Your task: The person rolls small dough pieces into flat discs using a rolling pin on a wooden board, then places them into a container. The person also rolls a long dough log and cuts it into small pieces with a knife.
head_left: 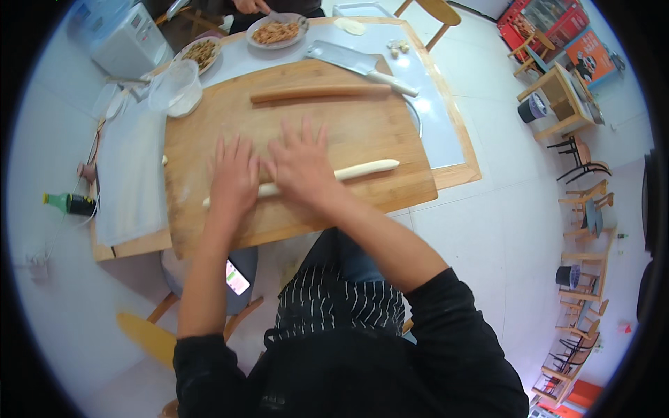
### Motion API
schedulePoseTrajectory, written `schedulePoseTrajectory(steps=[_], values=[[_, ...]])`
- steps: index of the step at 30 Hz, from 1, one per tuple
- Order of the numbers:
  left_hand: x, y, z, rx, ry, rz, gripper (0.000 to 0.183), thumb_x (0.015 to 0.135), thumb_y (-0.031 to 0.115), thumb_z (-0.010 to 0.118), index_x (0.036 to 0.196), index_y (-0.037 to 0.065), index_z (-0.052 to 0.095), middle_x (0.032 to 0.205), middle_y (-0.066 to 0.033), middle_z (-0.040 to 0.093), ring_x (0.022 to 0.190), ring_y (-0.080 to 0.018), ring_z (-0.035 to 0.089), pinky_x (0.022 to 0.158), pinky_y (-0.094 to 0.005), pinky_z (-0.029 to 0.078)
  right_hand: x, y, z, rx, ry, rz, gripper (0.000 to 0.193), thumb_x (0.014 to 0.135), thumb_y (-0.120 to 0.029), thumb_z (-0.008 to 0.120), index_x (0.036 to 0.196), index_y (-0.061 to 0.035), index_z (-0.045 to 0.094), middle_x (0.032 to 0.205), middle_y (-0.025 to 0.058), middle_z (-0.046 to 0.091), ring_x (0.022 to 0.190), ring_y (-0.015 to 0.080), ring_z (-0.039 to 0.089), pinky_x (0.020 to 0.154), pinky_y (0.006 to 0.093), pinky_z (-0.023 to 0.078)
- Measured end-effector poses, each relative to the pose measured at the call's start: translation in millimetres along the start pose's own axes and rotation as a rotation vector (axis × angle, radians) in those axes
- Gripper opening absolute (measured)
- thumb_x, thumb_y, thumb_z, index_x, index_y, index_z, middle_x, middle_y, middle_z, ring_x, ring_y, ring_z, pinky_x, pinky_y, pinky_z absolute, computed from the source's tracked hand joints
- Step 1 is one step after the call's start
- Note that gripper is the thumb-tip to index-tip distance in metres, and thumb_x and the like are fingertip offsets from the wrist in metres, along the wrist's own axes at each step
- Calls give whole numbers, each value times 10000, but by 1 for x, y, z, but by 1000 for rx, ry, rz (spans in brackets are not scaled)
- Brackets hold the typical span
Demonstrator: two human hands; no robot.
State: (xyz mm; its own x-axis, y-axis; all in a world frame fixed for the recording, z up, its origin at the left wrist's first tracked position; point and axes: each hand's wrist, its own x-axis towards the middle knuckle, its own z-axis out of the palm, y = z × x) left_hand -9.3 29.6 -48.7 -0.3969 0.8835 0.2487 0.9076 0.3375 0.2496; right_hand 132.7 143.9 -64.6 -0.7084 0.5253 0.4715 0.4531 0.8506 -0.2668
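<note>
A long pale rope of dough point(366, 169) lies across the near part of a wooden board point(376, 129). My left hand point(235, 174) rests flat over its left part, fingers stretched away from me. Beside it, my right hand point(301, 164) presses on the middle of the dough with its fingers spread. Both palms hide the dough beneath them; its tapered ends show past each hand. Farther back on the board lies a wooden rolling pin point(320, 93), touched by neither hand. A cleaver point(348, 61) with a pale handle sits at the board's far right corner.
A tub of flour point(182, 94) stands at the board's far left, near a bowl of filling point(202, 54). Another person's hand point(249, 5) holds a utensil at a second bowl point(277, 33). A translucent sheet point(132, 174) covers the left side. A phone point(237, 277) lies on a stool below.
</note>
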Motion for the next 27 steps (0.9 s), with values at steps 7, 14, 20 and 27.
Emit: schedulePoseTrajectory(steps=[7,14,20,27], values=[[-115,9,-37,20,-244,1,663,1005,420,621,1588,131,495,1676,-196,403,1586,-470,254,1252,-728,87,-95,23,-85,28,-199,-1,536,889,-535,750,1206,-105,707,1599,261,447,1501,579,323,1149,809,232],[-32,-44,-18,72,-126,-207,657,1041,385,581,1612,90,445,1696,-215,361,1604,-467,200,1263,-705,80,-20,106,-69,-122,-113,137,539,983,-573,659,1229,-95,704,1651,279,378,1525,594,259,1180,784,195],[-47,-48,-28,37,-135,62,694,1082,430,519,1630,25,385,1700,-231,344,1601,-477,211,1280,-655,120,-52,124,-90,-71,-167,168,531,989,-551,661,1210,-70,693,1645,310,363,1541,599,213,1186,774,175],[-131,-20,-47,-41,-158,30,747,1064,392,570,1644,-9,326,1696,-228,353,1592,-466,251,1285,-641,116,-128,100,-130,-81,-419,235,568,980,-545,657,1240,-42,711,1638,320,370,1541,580,241,1211,764,144]])
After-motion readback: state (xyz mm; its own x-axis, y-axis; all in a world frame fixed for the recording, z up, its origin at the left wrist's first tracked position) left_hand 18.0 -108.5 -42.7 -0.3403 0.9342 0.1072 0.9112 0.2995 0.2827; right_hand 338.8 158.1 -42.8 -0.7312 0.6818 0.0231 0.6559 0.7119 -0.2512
